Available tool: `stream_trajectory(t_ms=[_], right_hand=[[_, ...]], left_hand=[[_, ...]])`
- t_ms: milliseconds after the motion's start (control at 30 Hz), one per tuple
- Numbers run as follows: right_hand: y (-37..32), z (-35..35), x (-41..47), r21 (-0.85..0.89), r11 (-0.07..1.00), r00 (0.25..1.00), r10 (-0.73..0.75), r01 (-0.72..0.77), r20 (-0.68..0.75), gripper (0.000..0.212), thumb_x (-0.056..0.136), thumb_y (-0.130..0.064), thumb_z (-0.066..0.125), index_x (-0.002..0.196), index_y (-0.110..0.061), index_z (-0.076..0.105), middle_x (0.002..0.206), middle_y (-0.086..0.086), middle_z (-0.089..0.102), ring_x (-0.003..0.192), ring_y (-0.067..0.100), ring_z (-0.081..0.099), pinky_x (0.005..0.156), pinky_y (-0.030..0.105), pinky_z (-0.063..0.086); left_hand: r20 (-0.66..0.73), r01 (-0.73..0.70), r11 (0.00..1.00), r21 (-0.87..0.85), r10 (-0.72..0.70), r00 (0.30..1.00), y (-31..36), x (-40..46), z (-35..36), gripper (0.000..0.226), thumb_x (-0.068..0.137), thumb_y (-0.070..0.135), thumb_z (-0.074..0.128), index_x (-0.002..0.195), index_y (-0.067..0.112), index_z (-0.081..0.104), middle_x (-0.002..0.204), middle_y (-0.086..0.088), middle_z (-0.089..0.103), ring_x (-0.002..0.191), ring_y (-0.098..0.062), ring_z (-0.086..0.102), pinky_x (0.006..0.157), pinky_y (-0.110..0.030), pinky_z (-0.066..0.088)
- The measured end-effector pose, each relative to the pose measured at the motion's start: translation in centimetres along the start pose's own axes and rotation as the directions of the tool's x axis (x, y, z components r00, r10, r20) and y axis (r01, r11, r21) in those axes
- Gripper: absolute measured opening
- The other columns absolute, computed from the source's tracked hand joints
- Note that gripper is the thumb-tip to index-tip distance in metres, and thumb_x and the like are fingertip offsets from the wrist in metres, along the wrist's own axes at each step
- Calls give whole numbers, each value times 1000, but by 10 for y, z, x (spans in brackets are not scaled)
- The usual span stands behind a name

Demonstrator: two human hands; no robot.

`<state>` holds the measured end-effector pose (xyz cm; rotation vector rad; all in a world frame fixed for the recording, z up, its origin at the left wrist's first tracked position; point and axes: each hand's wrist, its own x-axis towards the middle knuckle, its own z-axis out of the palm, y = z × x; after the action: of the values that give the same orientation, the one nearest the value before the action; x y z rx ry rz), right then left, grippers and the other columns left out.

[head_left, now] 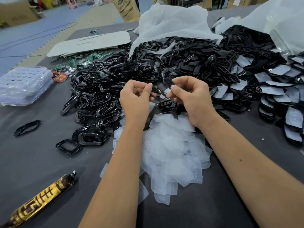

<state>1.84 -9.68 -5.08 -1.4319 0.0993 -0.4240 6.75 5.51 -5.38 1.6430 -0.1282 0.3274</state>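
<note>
over the film heap (172,153), mid-table: left hand (134,99) and right hand (191,100), raised close together, a black part (168,81) between them.
left hand: fingers curled, thumb and forefinger pinching the part's lower end.
right hand: fingers curled, pinching the part's upper end, thumb tip on a white strip of film (167,91).
black part: held in the air, off the table (41,158), just above the film heap, in front of the black pile.
left of the hands: heap of glossy black frames (102,96); one lone frame (27,127) well apart on bare cloth; stack of clear trays (24,84) by the edge.
right side: rows of covered parts (276,91), black with pale film on top.
far side: green circuit boards (88,59), white bags (172,22) spilling more black pieces.
near left corner: gold-and-brown wrapped stick (37,202).
</note>
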Motion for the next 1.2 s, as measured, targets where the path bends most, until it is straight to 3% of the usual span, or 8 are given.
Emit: stream_trajectory(t_ms=[267,433,600,733,900,1033,1200], right_hand=[[2,0,1,-19,999,998,-28,27,-52,9,95,2,67,99,-5,71,82,21,73,67,14,71,61,20,54],[5,4,0,-149,984,995,-100,98,-8,11,92,0,73,91,-10,76,75,7,74,67,17,75,60,21,55],[7,6,0,-224,967,991,-133,122,-34,8,86,-3,80,86,-9,75,73,7,75,64,22,76,57,23,57],[8,6,0,-274,958,992,-106,86,-61,9,86,-2,80,85,-8,74,71,7,75,63,20,76,57,24,57],[7,7,-1,-373,924,982,-136,78,-132,10,84,-3,81,82,-9,74,68,3,74,57,14,74,56,25,59],[5,8,-2,-430,900,980,-146,75,-134,10,84,-4,82,83,-8,73,69,1,73,54,10,72,58,26,61],[5,8,-3,-495,866,968,-179,70,-175,27,79,-17,89,94,-15,67,77,-2,72,65,11,72,64,31,60]], left_hand=[[-2,163,981,-107,-164,986,-3,4,0,15,96,6,70,84,5,61,71,-1,65,68,-23,78,73,-40,65],[100,175,979,-106,-165,981,-4,4,1,7,97,-1,62,94,4,66,82,-8,63,75,-23,78,71,-34,64],[220,179,980,-91,-156,963,-4,3,6,21,104,3,52,98,4,72,101,-22,72,89,-31,77,74,-30,62],[276,175,981,-89,-144,950,-5,3,5,24,105,3,50,98,3,73,100,-24,73,88,-30,77,75,-29,62],[309,155,984,-88,-121,943,-6,2,5,23,104,2,51,97,3,73,95,-18,75,86,-25,77,82,-39,63],[305,127,989,-73,-99,947,-6,1,4,8,96,4,66,95,6,74,87,-19,75,78,-23,77,82,-42,64],[313,86,993,-83,-56,948,-3,0,2,10,90,-6,71,93,3,71,76,-6,75,71,-16,73,70,-27,61]])
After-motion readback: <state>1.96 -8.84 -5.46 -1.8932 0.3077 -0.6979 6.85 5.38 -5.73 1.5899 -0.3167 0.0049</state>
